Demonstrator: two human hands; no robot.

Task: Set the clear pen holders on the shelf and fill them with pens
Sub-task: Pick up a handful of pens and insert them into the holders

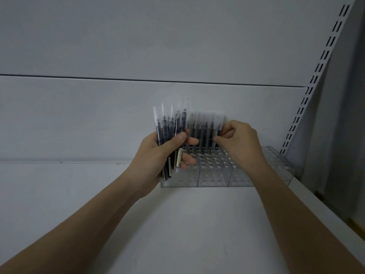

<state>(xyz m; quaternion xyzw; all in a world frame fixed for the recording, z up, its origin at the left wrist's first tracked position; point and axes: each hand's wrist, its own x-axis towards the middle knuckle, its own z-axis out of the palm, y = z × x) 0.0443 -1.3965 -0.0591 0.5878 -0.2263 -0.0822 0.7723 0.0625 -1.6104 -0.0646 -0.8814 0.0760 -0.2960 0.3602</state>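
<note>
2 bare hands work over a white shelf (pixel 59 194). The left hand (pixel 158 155) has its fingers and thumb curled round a bundle of pens (pixel 169 131), each in a clear sleeve; at least 5 sleeve tops fan out above the fist, but motion blur keeps the exact count out of reach. Their long axis runs nearly upright, tilted slightly, dark tips pointing up, and their lower ends stick out below the palm.

The right hand (pixel 235 141) pinches, thumb against curled fingers, at the right end of a row of standing pens (pixel 205 133); about 6 show, blurred, upright with tips up, and which single pen it has hold of I cannot tell.

Those pens stand in the back rows of the clear pen holders (pixel 215 175), 3 visible blocks side by side, touching, set toward the shelf's right rear near the back panel (pixel 138 46). Each top carries a grid of round holes. The left block is partly hidden by the left hand, the right block by the right wrist. A slotted upright rail (pixel 320 66) rises at the right.
</note>
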